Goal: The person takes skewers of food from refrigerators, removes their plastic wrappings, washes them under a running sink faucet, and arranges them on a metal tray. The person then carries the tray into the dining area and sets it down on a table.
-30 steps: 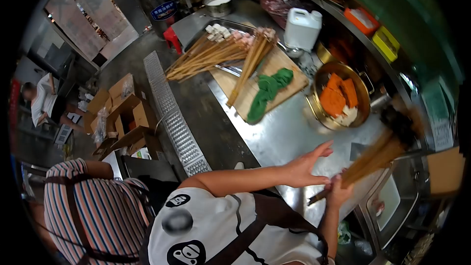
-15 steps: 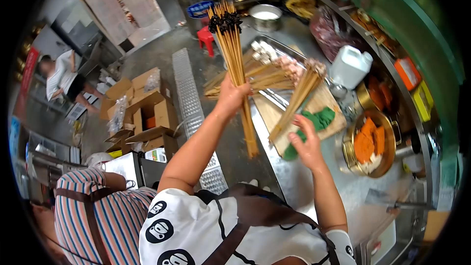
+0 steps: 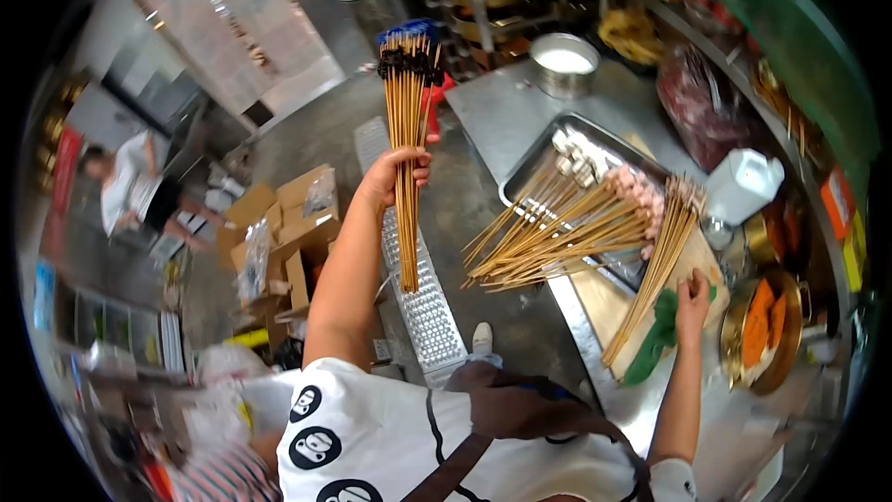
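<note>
Upright in my left hand (image 3: 398,175) is a bundle of wooden skewers (image 3: 406,223) with dark pieces near their tops, held out over the floor. My right hand (image 3: 691,302) has its fingers pinched together at the end of a green cloth (image 3: 658,339) on the wooden board (image 3: 595,302). Beside it lies a bunch of skewers (image 3: 650,274) tipped with pinkish meat. More skewers (image 3: 557,242) with white and pink pieces spread over a metal tray (image 3: 517,184), their sticks reaching past the counter edge.
At the right stand a white jug (image 3: 743,188) and a brass pot (image 3: 783,353) with orange blocks. A metal pot (image 3: 565,65) sits at the counter's back. Cardboard boxes (image 3: 302,242) are on the floor at left. A person (image 3: 135,186) stands far left; another in stripes (image 3: 228,476) is close by.
My left hand took over the dark-tipped bundle from low right and carried it up and left. My right hand moved from the bundle to the green cloth, its fingers closing. The view has shifted.
</note>
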Available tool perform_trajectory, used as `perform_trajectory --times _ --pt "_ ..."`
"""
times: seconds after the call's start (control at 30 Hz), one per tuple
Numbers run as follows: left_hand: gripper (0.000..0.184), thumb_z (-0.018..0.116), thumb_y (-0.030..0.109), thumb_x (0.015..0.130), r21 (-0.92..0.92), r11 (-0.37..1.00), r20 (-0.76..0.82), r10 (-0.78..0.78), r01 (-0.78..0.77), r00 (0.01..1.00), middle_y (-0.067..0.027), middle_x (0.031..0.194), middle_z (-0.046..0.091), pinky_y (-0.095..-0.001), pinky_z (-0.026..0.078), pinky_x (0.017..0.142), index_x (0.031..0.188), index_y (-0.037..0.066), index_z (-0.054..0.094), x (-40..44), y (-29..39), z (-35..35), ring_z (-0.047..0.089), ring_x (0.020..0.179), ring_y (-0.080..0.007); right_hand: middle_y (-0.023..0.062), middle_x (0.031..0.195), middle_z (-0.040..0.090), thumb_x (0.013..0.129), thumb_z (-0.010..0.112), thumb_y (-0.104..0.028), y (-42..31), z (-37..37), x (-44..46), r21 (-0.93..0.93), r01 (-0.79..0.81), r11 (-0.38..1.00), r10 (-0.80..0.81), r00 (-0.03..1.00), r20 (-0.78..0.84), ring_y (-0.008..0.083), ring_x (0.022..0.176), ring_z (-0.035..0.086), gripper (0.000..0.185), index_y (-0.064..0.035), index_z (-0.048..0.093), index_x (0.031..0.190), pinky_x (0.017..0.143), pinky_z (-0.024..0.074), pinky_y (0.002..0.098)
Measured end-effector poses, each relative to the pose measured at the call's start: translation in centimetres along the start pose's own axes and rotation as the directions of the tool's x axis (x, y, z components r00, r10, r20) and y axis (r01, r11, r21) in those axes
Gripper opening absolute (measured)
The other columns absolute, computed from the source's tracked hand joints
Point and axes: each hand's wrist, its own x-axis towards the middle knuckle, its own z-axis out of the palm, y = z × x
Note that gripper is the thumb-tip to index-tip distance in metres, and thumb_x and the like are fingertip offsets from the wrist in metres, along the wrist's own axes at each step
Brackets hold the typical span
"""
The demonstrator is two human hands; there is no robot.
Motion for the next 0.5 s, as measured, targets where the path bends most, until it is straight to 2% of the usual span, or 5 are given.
perform_trajectory --times 0.07,0.27,0.3,0.33,0.5 --pt "0.050 0.056 0.009 0.071 0.461 0.871 -0.252 -0.055 0.170 0.966 -0.0037 0.085 0.053 -0.0286 0.048 0.063 0.119 0.000 0.046 3.0 -1.2 -1.3 0.052 0.066 -0.0135 0.0163 0.116 0.051 0.084 0.060 -0.022 -1.1 0.5 -0.4 -0.084 -0.079 0.993 0.073 0.995 -0.072 0.0234 0.099 0.053 0.050 0.0025 0.044 0.124 0.087 0.0417 0.0325" --pt "0.048 0.057 0.008 0.068 0.590 0.779 -0.137 -0.163 0.212 0.977 -0.0045 0.111 0.057 -0.0250 0.039 0.084 0.116 -0.001 0.055 11.1 -6.7 -4.0 0.051 0.102 -0.0153 0.0179 0.111 0.053 0.083 0.060 -0.022 -6.4 2.8 -0.8 -0.353 -0.199 0.914 0.111 0.961 -0.254 0.0276 0.101 0.051 0.046 0.0035 0.047 0.119 0.088 0.0407 0.0364" --pt "0.048 0.057 0.008 0.068 0.583 0.784 -0.121 -0.173 0.212 0.977 -0.0044 0.110 0.058 -0.0244 0.040 0.081 0.115 -0.001 0.055 11.9 -7.6 -4.0 0.052 0.097 -0.0142 0.0175 0.112 0.053 0.082 0.060 -0.019 -9.3 3.8 -1.2 -0.504 0.030 0.863 -0.188 0.945 -0.266 0.0287 0.102 0.051 0.043 0.0021 0.049 0.117 0.088 0.0405 0.0366" --pt "0.048 0.057 0.007 0.068 0.574 0.792 -0.111 -0.179 0.210 0.978 -0.0044 0.108 0.058 -0.0237 0.041 0.078 0.115 0.000 0.056 12.5 -8.5 -3.9 0.052 0.092 -0.0131 0.0171 0.112 0.053 0.080 0.060 -0.017 -12.4 5.0 -1.4 -0.642 0.241 0.728 -0.472 0.855 -0.215 0.0299 0.103 0.050 0.039 0.0007 0.050 0.114 0.089 0.0403 0.0369" --pt "0.044 0.059 0.006 0.069 0.437 0.843 -0.151 -0.274 0.313 0.950 -0.0048 0.103 0.061 -0.0233 0.042 0.072 0.113 0.001 0.059 13.8 -10.9 -2.8 0.053 0.082 -0.0118 0.0127 0.116 0.055 0.084 0.055 -0.017 -20.1 17.8 0.4 -0.308 0.697 0.647 -0.498 0.693 0.521 0.0275 0.115 0.046 0.028 -0.0037 0.057 0.109 0.103 0.0288 0.0428"
